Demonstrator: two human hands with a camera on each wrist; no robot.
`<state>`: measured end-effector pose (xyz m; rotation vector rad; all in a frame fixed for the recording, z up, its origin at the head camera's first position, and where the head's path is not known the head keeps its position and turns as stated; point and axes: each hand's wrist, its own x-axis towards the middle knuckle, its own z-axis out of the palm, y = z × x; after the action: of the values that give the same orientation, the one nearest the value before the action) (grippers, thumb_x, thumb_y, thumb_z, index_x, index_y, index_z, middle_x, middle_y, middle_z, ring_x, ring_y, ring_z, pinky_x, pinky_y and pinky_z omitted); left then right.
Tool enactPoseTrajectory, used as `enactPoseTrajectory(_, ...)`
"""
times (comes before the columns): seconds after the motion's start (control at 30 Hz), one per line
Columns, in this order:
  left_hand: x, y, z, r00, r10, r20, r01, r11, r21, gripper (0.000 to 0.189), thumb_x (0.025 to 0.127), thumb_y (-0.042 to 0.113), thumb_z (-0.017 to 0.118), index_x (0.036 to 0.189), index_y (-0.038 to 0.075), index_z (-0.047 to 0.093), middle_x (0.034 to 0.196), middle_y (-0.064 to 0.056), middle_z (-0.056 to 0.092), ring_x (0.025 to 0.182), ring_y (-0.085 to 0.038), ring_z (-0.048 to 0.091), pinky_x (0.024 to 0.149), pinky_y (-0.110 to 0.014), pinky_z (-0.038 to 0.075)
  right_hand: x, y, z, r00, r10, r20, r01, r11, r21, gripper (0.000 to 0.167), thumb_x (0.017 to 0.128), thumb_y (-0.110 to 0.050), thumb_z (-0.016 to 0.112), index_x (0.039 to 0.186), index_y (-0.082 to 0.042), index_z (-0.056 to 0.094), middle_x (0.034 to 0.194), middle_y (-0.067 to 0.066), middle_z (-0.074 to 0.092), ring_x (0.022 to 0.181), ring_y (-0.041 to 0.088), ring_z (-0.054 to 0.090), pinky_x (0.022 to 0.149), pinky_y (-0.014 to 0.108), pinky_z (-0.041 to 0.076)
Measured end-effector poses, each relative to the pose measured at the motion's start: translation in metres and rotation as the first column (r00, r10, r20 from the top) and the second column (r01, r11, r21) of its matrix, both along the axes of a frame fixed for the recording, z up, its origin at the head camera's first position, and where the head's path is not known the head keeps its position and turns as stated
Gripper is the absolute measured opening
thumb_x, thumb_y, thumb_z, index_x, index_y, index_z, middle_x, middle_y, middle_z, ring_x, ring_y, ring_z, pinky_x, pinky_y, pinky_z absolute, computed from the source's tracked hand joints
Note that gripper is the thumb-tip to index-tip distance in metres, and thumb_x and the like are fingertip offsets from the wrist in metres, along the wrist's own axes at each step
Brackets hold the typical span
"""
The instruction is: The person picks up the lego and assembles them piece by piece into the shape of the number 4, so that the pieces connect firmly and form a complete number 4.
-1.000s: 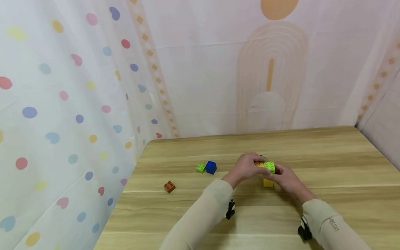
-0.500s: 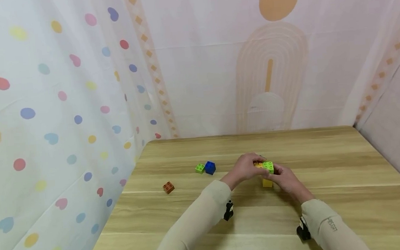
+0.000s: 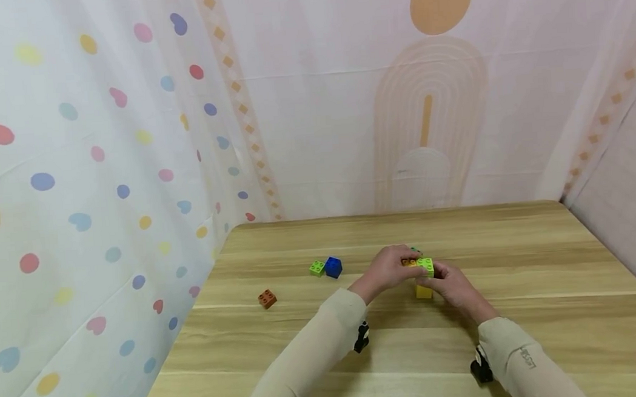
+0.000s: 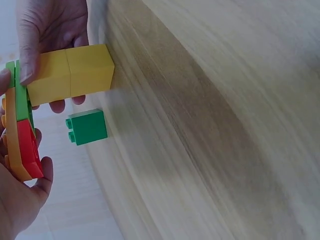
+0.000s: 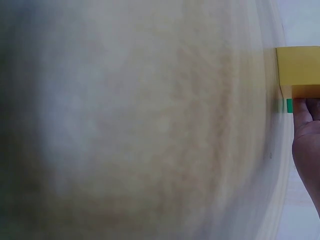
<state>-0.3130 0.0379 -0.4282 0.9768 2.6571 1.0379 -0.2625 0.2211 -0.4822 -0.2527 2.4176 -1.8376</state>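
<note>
My left hand pinches the overhanging end of a toy brick structure, where an orange brick lies against a red brick. Light green bricks join that end to two stacked yellow bricks. Thumb and fingers of my right hand grip the yellow stack near the light green part. Behind the structure, a dark green brick stands apart on the table; the hands mostly hide it in the head view. The right wrist view catches only a yellow brick and part of the right hand.
On the wooden table, a blue brick sits beside a small light green brick, left of the hands. Nearer the left edge lies a reddish-brown brick. A patterned curtain hangs behind the table.
The head view has shifted slightly. Both hands keep their hold on the brick structure with barely any movement, and a little more of the dark green brick shows behind the left fingers.
</note>
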Motion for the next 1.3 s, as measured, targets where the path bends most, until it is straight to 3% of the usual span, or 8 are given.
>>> enactPoseTrajectory(0.1,0.000,-0.001,0.000,1.000,-0.007,-0.014,0.007,1.000,-0.013,0.033,0.090,0.032,0.075,0.117,0.013,0.074,0.104,0.008,0.066,0.087,-0.006,0.054,0.074,-0.019,0.046,-0.001,-0.001,-0.001,1.000,0.002,-0.005,-0.002,1.000,-0.004,0.054,0.096,-0.027,0.069,0.140,0.000,0.053,0.135,0.020,0.056,0.118,0.029,0.054,0.091,0.034,0.047)
enactPoseTrajectory(0.3,0.001,-0.001,0.007,0.996,-0.027,-0.087,0.015,0.990,-0.142,0.037,0.092,0.037,0.072,0.122,0.016,0.073,0.106,0.007,0.065,0.087,-0.005,0.053,0.075,-0.019,0.043,-0.001,0.000,-0.001,1.000,0.002,0.012,-0.002,1.000,0.005,0.054,0.095,-0.028,0.069,0.139,-0.001,0.054,0.134,0.018,0.057,0.116,0.026,0.055,0.090,0.031,0.047)
enactPoseTrajectory(0.4,0.002,0.000,0.008,0.995,-0.029,-0.095,0.012,0.986,-0.166,0.038,0.092,0.038,0.072,0.123,0.017,0.072,0.109,0.006,0.066,0.090,-0.005,0.054,0.077,-0.019,0.044,0.000,0.000,0.000,1.000,0.000,0.019,-0.001,1.000,0.010,0.053,0.095,-0.029,0.069,0.138,-0.002,0.055,0.134,0.017,0.057,0.116,0.027,0.055,0.091,0.032,0.046)
enactPoseTrajectory(0.8,0.003,-0.002,0.001,0.996,0.024,-0.083,-0.035,0.990,-0.135,0.044,0.088,0.043,0.074,0.123,0.016,0.072,0.104,0.005,0.062,0.089,-0.006,0.051,0.074,-0.019,0.045,-0.001,0.000,-0.001,1.000,-0.004,0.022,0.003,1.000,0.007,0.056,0.095,-0.030,0.069,0.140,-0.001,0.053,0.134,0.018,0.057,0.115,0.026,0.055,0.090,0.030,0.047)
enactPoseTrajectory(1.03,0.001,-0.006,-0.002,0.995,0.012,-0.100,-0.025,0.991,-0.131,0.041,0.089,0.042,0.074,0.121,0.017,0.073,0.108,0.005,0.064,0.092,-0.007,0.053,0.078,-0.022,0.044,-0.001,-0.002,0.000,0.999,0.015,0.031,-0.014,1.000,-0.015,0.056,0.096,-0.029,0.068,0.140,0.001,0.052,0.131,0.017,0.057,0.111,0.022,0.054,0.089,0.032,0.047)
enactPoseTrajectory(1.3,-0.003,-0.017,-0.009,1.000,0.025,0.004,-0.025,1.000,-0.001,0.038,0.087,0.034,0.078,0.118,0.013,0.072,0.113,0.005,0.068,0.098,-0.006,0.058,0.085,-0.024,0.048,-0.002,-0.005,0.002,1.000,0.004,0.027,-0.004,1.000,-0.011,0.055,0.096,-0.027,0.069,0.139,0.001,0.052,0.128,0.018,0.058,0.107,0.022,0.055,0.087,0.030,0.047)
